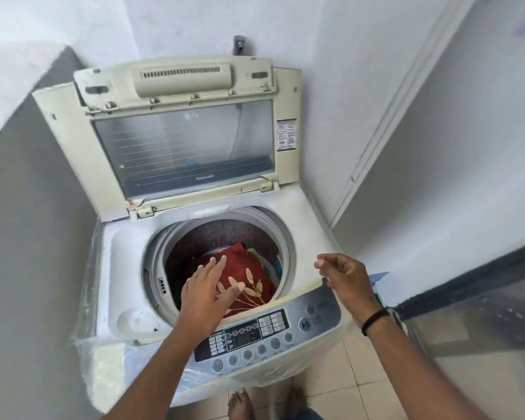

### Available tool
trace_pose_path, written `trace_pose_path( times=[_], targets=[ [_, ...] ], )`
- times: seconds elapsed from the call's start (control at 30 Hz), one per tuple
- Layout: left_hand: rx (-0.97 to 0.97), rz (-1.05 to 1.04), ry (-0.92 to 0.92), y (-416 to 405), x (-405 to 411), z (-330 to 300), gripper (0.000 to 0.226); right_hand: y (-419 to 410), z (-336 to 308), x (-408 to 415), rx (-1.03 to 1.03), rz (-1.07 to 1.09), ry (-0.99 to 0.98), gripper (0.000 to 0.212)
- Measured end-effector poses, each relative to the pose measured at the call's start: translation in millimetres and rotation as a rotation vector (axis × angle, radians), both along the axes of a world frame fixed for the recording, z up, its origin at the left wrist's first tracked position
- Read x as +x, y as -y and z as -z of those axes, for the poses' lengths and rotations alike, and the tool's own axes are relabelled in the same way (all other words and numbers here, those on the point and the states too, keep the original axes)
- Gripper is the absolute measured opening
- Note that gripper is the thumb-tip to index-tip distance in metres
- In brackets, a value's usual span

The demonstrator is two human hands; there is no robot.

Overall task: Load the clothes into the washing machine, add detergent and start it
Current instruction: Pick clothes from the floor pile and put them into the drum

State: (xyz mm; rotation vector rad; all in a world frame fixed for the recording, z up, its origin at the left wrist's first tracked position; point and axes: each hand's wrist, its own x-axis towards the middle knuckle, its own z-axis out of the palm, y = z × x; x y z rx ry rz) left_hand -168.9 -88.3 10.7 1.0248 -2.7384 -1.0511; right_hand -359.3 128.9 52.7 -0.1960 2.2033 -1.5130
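A: Where are the clothes?
B: A red cloth with a leaf pattern (249, 283) lies in the drum (222, 234) of the washing machine (128, 268), lid (176, 147) propped open.
A: And the hands?
B: The left hand (206, 294) hovers over the drum with fingers (217, 263) spread, gripping nothing; the right hand (344, 277) hangs relaxed above the rim, empty. Detergent probably comes next, then the control panel (261, 334)

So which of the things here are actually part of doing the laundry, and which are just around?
Part of the job:
washing machine with its lid up
red cloth lying in the drum
control panel
left hand over the drum, right hand above the rim, both empty

Just around:
wall tap
black wristband
floor tiles
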Motion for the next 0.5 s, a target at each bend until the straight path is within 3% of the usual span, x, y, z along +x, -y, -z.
trace_pose_path(
  times=[0.33,0.5],
  targets=[
    [-0.143,0.322,-0.075,-98.6,-53.6,-16.7,0.095,-138.0,-19.7,14.3,-0.067,0.304,0.013,0.010],
    [-0.168,0.542,-0.073,-179.8,-81.7,-22.6,0.086,-247.6,-17.8,39.8,-0.092,0.515,0.020,0.009]
  ],
)
